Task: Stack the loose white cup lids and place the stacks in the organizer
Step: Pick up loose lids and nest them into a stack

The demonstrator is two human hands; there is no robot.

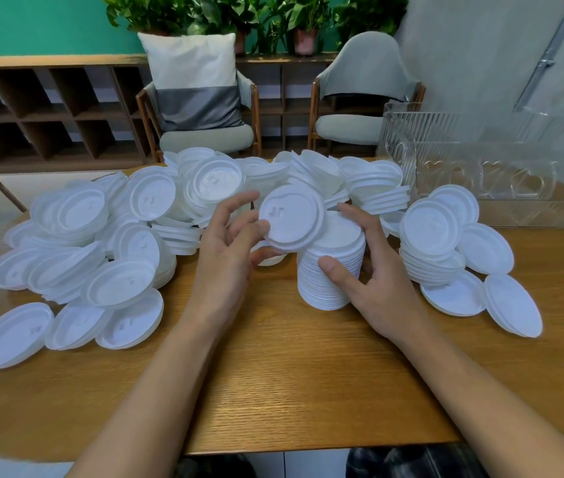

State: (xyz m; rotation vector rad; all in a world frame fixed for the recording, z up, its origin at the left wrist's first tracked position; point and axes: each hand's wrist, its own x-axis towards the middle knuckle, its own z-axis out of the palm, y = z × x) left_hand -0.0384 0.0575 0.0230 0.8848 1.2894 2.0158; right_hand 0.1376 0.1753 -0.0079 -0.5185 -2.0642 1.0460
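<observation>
A tall stack of white lids stands on the wooden table at the centre. My right hand grips this stack from the right, thumb on its front side. My left hand pinches a single white lid, tilted, just above and left of the stack's top. Loose white lids lie heaped across the table's left and back. A clear plastic organizer stands at the back right.
A shorter pile of lids and a few single lids lie right of the stack. Two chairs stand behind the table, with shelving and potted plants beyond. The near table surface is bare wood.
</observation>
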